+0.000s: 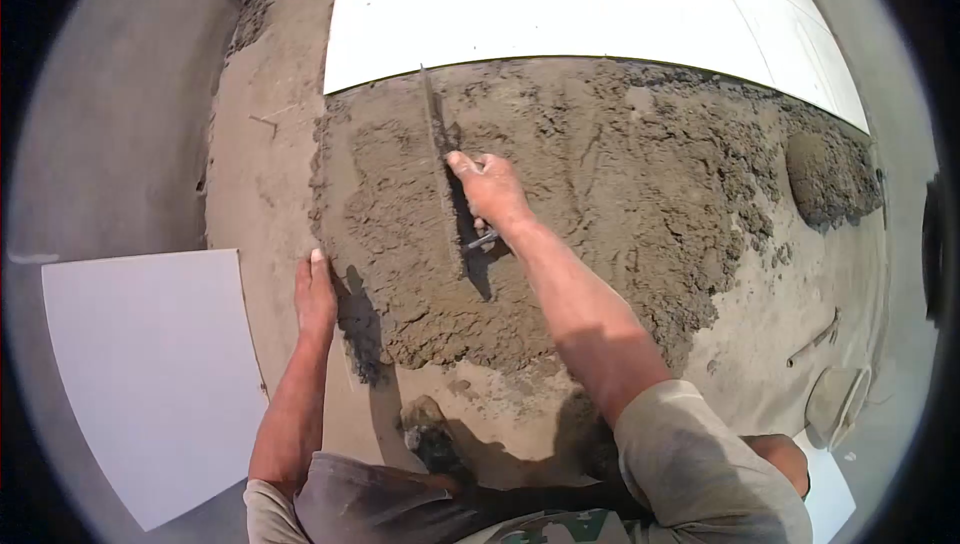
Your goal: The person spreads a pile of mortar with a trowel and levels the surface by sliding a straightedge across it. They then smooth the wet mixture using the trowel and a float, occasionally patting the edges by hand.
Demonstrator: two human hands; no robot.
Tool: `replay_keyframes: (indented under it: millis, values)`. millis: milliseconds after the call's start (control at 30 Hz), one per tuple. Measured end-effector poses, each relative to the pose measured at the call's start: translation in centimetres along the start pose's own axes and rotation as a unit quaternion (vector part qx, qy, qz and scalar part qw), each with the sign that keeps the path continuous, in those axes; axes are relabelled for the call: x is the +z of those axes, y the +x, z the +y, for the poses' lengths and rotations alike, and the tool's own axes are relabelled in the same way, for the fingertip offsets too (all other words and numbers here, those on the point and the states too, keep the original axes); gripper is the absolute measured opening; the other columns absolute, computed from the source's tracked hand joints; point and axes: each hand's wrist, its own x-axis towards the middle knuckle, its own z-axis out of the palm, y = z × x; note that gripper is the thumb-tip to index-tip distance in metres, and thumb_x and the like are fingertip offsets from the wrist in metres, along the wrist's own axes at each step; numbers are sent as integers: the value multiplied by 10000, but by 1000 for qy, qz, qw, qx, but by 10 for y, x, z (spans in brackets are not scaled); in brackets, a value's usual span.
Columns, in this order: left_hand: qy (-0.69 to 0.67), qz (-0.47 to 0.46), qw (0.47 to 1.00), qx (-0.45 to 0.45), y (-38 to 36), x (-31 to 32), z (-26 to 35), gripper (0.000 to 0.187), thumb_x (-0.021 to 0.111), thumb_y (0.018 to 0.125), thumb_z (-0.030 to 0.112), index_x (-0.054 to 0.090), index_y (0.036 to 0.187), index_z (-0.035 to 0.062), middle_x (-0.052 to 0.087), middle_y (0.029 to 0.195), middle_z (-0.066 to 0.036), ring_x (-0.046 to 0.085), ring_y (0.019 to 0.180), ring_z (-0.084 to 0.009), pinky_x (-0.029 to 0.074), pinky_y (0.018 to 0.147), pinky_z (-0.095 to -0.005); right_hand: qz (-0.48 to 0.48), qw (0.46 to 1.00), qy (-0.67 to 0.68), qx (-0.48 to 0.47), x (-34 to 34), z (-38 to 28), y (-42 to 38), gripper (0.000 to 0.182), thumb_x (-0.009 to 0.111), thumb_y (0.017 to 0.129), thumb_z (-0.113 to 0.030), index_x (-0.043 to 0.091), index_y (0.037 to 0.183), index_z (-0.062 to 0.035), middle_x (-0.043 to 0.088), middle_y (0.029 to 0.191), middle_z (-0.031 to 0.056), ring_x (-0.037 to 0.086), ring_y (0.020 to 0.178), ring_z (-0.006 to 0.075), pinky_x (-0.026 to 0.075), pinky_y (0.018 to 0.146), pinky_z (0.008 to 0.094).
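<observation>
Over wet mortar [620, 214], the right hand [488, 191] grips a trowel [440, 169]; the left hand [316, 294] lies open, fingers together

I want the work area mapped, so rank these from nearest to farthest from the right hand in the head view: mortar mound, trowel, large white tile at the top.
1. Trowel: in the right hand, its long blade on the hand's left.
2. Large white tile: ahead of the hand, at the top.
3. Mortar mound: well off to the right.
</observation>
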Motion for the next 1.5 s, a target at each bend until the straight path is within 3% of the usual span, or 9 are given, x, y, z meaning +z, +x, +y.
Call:
replay_keyframes:
  millis: [300,667,733,800,833,933,1100,1267,1500]
  values:
    - [38,39,998,-20,-4,0,30,594,399,988,472,499,1278,-36,544,1245,-213,516,1154,-309,372,1000,-393,92,995,-5,25,-107,21,-2,544,580,913,-489,543,872,52,585,679,122,564,487,187,451,410,324]
    - [57,-24,997,41,-7,-3,17,581,411,990,465,494,1294,-23,557,1202,-197,521,1134,-293,380,994,-378,179,982,-50,28,-179,30,8,441,583,926,-425,575,826,4,541,599,43,486,421,132,391,363,304]
    - [65,-32,996,52,-12,-10,21,576,412,990,462,501,1291,-20,557,1204,-196,523,1133,-295,386,987,-380,176,982,-73,12,-177,25,7,459,582,922,-436,575,825,12,561,627,58,514,452,149,425,406,323]
    - [10,-53,998,-25,-24,-19,36,592,411,989,465,499,1299,-32,543,1248,-203,508,1174,-310,374,1011,-384,134,982,-131,31,-165,13,-10,549,561,918,-476,597,867,70,645,846,212,643,832,287,481,763,446]
    - [68,1,997,35,-13,-17,14,622,409,986,477,477,1322,-42,516,1303,-211,483,1215,-326,355,1038,-390,134,976,-167,39,-156,9,-21,550,556,917,-479,591,932,69,643,967,244,632,921,309,477,804,451]
    - [48,7,999,4,-11,-27,0,638,407,986,478,459,1339,-50,491,1343,-215,463,1245,-329,337,1060,-390,92,960,-264,10,-151,-15,-58,581,559,910,-484,575,1042,81,636,1036,262,624,987,326,476,835,450]
    - [34,-34,999,2,7,-35,-19,599,403,994,456,489,1285,-61,524,1259,-227,502,1169,-323,368,1007,-391,235,913,-334,13,-183,6,-38,621,584,883,-490,581,1109,88,634,1018,279,621,994,387,478,847,470]
    - [6,7,998,55,10,-45,-37,557,406,1004,415,486,1277,-64,536,1228,-231,516,1147,-311,375,995,-387,258,898,-351,62,-184,32,-2,600,627,848,-485,652,957,105,638,996,317,630,964,422,492,812,465]
    - [-19,7,999,-36,17,-54,-72,599,417,993,454,467,1327,-41,507,1311,-196,476,1224,-286,350,1039,-359,233,884,-397,82,-159,18,24,530,661,833,-439,675,907,86,650,946,305,638,958,418,504,818,449]
